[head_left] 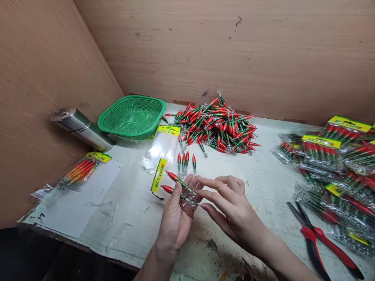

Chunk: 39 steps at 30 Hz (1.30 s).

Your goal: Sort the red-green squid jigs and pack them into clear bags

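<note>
My left hand [175, 218] holds a clear plastic bag with a yellow "BCT LURE" header [159, 175], the thumb pressing on its front. Two red-and-green squid lures [175, 177] lie in or on the bag, red ends toward the header and wire hooks toward my right hand; which of these I cannot tell. My right hand [231, 203] is at the hook end, fingers bent and apart, the fingertips at the bag's edge. Just beyond are several loose lures [193, 164] in a row. Flat bags with yellow headers [165, 146] lie behind the left hand.
A large heap of lures [216, 128] lies at the back, beside a green basket [131, 134]. At left are a metal flask [84, 128], a filled lure pack [80, 171] and a white sheet [79, 210]. Filled packs [322, 156] and red-handled pliers [315, 230] are at right.
</note>
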Tool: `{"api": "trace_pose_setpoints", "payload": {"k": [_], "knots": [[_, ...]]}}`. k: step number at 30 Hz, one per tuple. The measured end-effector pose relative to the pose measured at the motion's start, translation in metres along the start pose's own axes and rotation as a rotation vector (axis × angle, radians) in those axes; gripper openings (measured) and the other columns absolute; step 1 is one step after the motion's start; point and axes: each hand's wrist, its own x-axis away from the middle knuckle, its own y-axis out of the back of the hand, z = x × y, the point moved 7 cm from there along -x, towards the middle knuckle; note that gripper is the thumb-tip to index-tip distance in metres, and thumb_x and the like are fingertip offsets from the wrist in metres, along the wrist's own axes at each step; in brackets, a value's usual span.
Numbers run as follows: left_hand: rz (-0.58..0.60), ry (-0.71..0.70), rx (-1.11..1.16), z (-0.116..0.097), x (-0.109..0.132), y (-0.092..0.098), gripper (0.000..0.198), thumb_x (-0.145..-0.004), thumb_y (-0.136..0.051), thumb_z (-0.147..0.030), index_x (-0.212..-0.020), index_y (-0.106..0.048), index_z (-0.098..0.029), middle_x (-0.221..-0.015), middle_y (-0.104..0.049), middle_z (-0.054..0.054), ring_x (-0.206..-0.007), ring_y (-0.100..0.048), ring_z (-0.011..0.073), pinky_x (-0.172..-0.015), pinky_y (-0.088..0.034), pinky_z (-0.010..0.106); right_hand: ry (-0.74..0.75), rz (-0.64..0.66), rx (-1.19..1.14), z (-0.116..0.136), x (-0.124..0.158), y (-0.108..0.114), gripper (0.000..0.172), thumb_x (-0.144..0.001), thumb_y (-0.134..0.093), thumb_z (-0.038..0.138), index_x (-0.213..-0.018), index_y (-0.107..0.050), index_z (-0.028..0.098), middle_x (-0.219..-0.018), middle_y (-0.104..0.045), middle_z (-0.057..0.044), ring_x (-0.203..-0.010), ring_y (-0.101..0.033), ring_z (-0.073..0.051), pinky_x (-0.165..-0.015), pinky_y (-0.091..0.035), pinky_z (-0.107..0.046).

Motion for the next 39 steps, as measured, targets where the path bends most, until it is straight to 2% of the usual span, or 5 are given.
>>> {"api": "trace_pose_setpoints", "payload": {"k": [10, 20, 29, 33, 39], "knots": [[-0.015, -0.112, 0.058, -0.033, 0.003, 0.017, 0.043, -0.097, -0.040, -0.027, -0.140, -0.043, -0.025, -0.109, -0.073, 0.009, -0.093, -0.071, 0.0182, -0.077, -0.058, 0.027, -0.172, -0.205, -0.152, -0.044, -0.015, 0.008, 0.011, -0.087, -0.053, 0.011, -0.092, -0.060, 0.018, -0.082, -0.059, -0.004, -0.079, -0.055, -0.018, -0.069, -0.044, -0.031], [0.157, -0.069, 0.209, -0.028, 0.004, 0.013, 0.044, -0.101, -0.025, -0.028, -0.118, -0.066, -0.029, -0.100, -0.076, 0.002, -0.094, -0.071, 0.0138, -0.078, -0.056, 0.022, -0.195, 0.287, 0.042, -0.077, -0.024, -0.094, 0.012, -0.076, -0.058, 0.005, -0.074, -0.059, 0.016, -0.083, -0.056, -0.007, -0.078, -0.054, -0.019, -0.064, -0.045, -0.029], [-0.071, -0.039, 0.160, -0.028, 0.000, 0.015, 0.042, -0.100, -0.033, -0.027, -0.140, -0.045, -0.022, -0.099, -0.076, 0.007, -0.085, -0.072, 0.0164, -0.072, -0.057, 0.027, -0.092, 0.172, -0.538, -0.039, -0.003, 0.058, 0.014, -0.092, -0.055, 0.026, -0.105, -0.059, 0.025, -0.083, -0.063, -0.005, -0.080, -0.061, -0.020, -0.066, -0.052, -0.031], [-0.030, 0.032, 0.113, -0.016, 0.001, 0.006, 0.037, -0.098, -0.037, -0.027, -0.128, -0.057, -0.021, -0.102, -0.075, 0.008, -0.088, -0.072, 0.0187, -0.075, -0.057, 0.030, 0.036, 0.462, -0.435, 0.003, 0.009, 0.055, 0.020, -0.090, -0.058, 0.018, -0.108, -0.060, 0.023, -0.089, -0.064, -0.007, -0.083, -0.059, -0.019, -0.071, -0.053, -0.031], [0.086, 0.061, 0.082, -0.004, 0.005, -0.003, 0.033, -0.097, -0.040, -0.028, -0.099, -0.071, -0.017, -0.100, -0.075, 0.009, -0.088, -0.072, 0.0224, -0.076, -0.058, 0.035, 0.125, 0.127, 0.050, 0.014, 0.006, 0.024, 0.024, -0.092, -0.048, 0.011, -0.111, -0.061, 0.015, -0.093, -0.068, -0.010, -0.082, -0.052, -0.020, -0.071, -0.046, -0.034]]}}
